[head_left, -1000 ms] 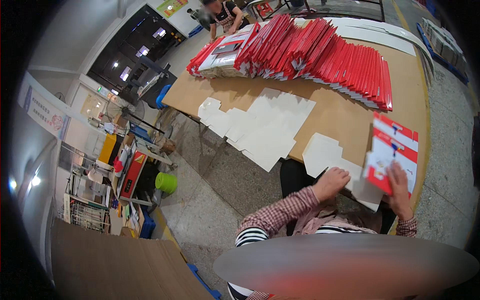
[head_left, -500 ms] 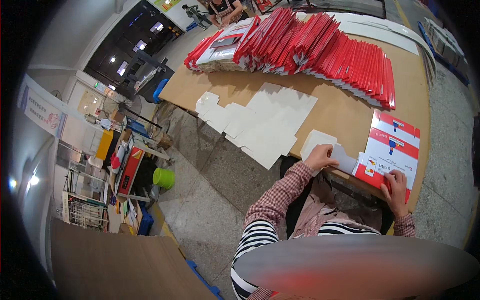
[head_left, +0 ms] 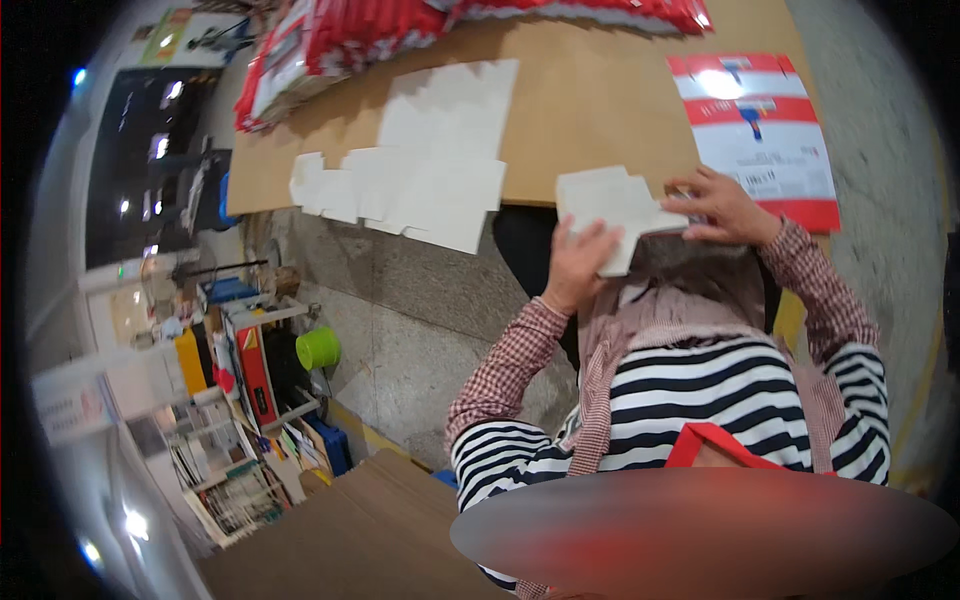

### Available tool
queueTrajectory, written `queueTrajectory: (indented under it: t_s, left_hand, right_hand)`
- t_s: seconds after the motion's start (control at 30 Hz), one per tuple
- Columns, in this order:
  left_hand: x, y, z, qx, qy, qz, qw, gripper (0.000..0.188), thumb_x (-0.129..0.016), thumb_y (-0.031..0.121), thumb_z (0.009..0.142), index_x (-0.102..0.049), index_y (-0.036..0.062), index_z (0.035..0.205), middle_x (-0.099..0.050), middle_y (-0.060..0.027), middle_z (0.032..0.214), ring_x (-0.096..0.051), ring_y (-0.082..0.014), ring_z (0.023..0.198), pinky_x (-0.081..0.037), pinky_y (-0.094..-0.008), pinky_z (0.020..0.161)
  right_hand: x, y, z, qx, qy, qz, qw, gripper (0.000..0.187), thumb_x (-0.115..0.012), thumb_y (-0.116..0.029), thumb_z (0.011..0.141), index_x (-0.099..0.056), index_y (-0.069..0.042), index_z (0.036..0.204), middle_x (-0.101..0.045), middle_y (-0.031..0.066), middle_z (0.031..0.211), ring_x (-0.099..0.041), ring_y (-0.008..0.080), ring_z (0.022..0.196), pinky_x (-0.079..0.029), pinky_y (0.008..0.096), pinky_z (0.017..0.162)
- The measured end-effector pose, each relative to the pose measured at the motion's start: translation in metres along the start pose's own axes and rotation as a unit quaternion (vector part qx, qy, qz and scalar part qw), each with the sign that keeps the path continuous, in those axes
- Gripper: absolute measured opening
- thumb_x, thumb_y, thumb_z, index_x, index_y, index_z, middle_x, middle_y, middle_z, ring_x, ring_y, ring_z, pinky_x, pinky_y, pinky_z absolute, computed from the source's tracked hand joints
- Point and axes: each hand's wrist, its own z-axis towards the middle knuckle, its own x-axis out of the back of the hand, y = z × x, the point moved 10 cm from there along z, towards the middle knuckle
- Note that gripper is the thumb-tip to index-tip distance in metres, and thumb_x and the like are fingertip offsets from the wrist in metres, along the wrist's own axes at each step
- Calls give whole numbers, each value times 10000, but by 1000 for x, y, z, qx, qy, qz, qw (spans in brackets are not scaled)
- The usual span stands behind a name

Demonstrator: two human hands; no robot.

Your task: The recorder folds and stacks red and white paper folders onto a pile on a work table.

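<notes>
A piece of white folded card [head_left: 603, 195] lies partly on the table's near edge and juts out over my lap. My left hand [head_left: 583, 262] grips its near left side, fingers on top. My right hand [head_left: 728, 207] is closed at the card's right end, with fingertips on a narrow flap; the exact grip is partly hidden. Just beyond my right hand, a flat red-and-white printed carton [head_left: 790, 165] rests at the table's right side. To the left lies a white unfolded carton blank [head_left: 440, 150], partly overhanging the near edge.
The brown table [head_left: 590, 90] carries a long row of red-and-white flat cartons [head_left: 350, 40] along its far side. A green bin [head_left: 318, 347] stands on the floor to the left, beside a cluttered cart [head_left: 256, 375]. Brown cardboard [head_left: 370, 520] is at lower left.
My right hand has left the printed carton and moved left to the white card. My left hand has shifted to the card's near left side. The view has tilted down.
</notes>
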Motion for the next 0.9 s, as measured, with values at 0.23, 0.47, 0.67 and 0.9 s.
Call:
queueTrajectory:
  t_s: [0.23,0.47,0.67,0.9]
  left_hand:
    - [-63,-66,-43,451,423,-515,594,562,-676,138,849,-342,37,1290,-496,-100,1184,-514,-206,1056,-429,-324,853]
    - [-54,-73,-19,426,362,-590,583,251,-592,121,897,-416,62,1066,-552,-36,946,-548,-104,785,-468,-258,646]
    - [-76,-51,-24,458,376,-623,511,326,-588,196,903,-411,87,1155,-551,-65,1068,-578,-180,886,-494,-334,754]
    - [-77,-60,-12,467,333,-623,531,524,-620,318,895,-344,99,1283,-540,-62,1140,-588,-189,939,-515,-321,733]
  right_hand:
    - [-2,17,-19,-63,41,44,996,426,-730,-353,731,-647,-72,1038,-536,115,983,-576,275,835,-489,356,676]
    - [-18,2,-20,-8,-33,11,999,539,-735,-394,711,-587,-63,1110,-482,122,992,-523,297,886,-451,382,748]
    - [-16,7,-23,-31,-29,21,999,573,-742,-390,686,-564,-64,1122,-465,128,1026,-491,305,944,-428,394,791]
    - [-17,9,-19,-40,-24,18,999,582,-768,-332,653,-540,-70,1120,-460,138,1039,-494,330,945,-439,413,795]
